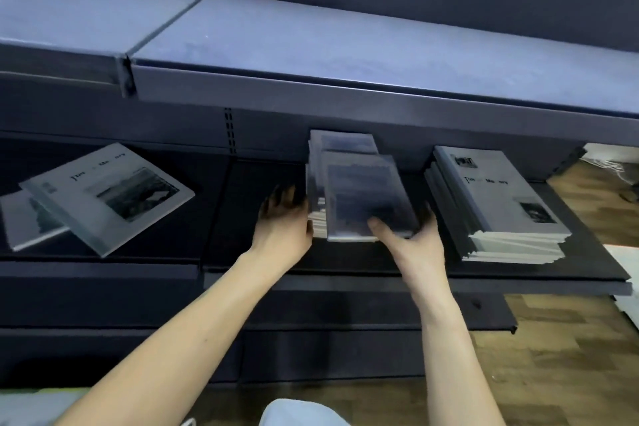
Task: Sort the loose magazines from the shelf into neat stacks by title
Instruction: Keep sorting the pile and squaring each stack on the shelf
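Both hands are at the middle stack of magazines (356, 190), which stands in the centre of the frame on the dark lower shelf (242, 273). The left hand (285, 218) lies against the left side of this stack, near its front corner; its fingers are extended and a little apart, touching the page edges, and they are not curled round anything. The right hand (411, 235) is at the front right corner of the stack: the thumb presses on the top cover while the other fingers go along the right side (they are partly hidden behind the stack, so I cannot tell how far they wrap under it). The top cover is dark and blurred, and its title cannot be read. The magazines in this stack are not fully aligned, as the lower ones stick out at the back and at the left.

To the right of it, well apart, stands a taller stack of grey magazines (498, 204) with a small dark photo on the top cover. At the left of the frame two loose grey magazines (107, 194) lie tilted on the same shelf, the upper one overlapping the other. Above, in the upper half of the frame, runs the lighter upper shelf (311, 52). A wooden floor (553, 373) shows in the lower right.
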`<action>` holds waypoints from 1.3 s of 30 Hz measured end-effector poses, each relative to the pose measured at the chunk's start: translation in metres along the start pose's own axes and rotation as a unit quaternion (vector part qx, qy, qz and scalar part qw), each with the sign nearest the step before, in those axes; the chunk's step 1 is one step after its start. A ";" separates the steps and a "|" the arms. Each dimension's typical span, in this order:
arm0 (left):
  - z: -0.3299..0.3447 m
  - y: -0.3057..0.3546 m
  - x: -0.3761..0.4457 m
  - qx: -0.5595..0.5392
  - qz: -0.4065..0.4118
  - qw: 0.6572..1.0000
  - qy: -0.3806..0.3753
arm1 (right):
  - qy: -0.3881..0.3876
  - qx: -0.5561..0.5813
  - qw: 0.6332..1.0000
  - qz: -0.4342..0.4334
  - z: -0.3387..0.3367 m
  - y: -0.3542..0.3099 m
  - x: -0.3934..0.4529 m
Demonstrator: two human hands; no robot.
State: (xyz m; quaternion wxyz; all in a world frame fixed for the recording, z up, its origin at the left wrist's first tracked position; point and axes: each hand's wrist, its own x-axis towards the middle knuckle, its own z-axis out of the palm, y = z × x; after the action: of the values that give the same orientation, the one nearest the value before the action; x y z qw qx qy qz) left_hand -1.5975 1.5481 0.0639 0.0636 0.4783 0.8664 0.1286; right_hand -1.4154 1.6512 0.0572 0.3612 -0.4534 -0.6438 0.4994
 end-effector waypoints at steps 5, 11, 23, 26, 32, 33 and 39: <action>-0.008 0.010 0.009 0.007 -0.022 1.000 0.006 | -0.019 -0.123 0.990 -0.067 -0.003 -0.001 0.014; -0.013 0.019 0.016 0.013 -0.042 0.999 0.010 | 0.049 -0.178 0.974 -0.130 0.007 0.012 0.030; -0.020 0.025 0.028 0.019 -0.066 0.998 0.012 | 0.033 -0.193 0.968 -0.153 0.032 0.018 0.063; -0.021 0.026 0.028 0.019 -0.065 0.998 0.017 | 0.024 -0.171 0.974 -0.147 0.035 0.019 0.067; -0.019 0.029 0.025 0.015 -0.072 0.997 0.007 | 0.007 -0.149 0.977 -0.153 0.032 0.024 0.064; -0.017 0.028 0.025 0.017 -0.077 0.997 0.007 | 0.011 -0.145 0.977 -0.158 0.031 0.026 0.061; -0.006 0.021 0.014 0.034 -0.095 0.995 0.006 | 0.010 -0.137 0.958 -0.254 0.037 0.013 0.034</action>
State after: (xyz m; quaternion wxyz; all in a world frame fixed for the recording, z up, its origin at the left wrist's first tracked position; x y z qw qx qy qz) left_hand -1.5892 1.5700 0.0759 0.0538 0.3945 0.9123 0.0957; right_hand -1.4578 1.6728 0.0358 0.4169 -0.3255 -0.7962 0.2939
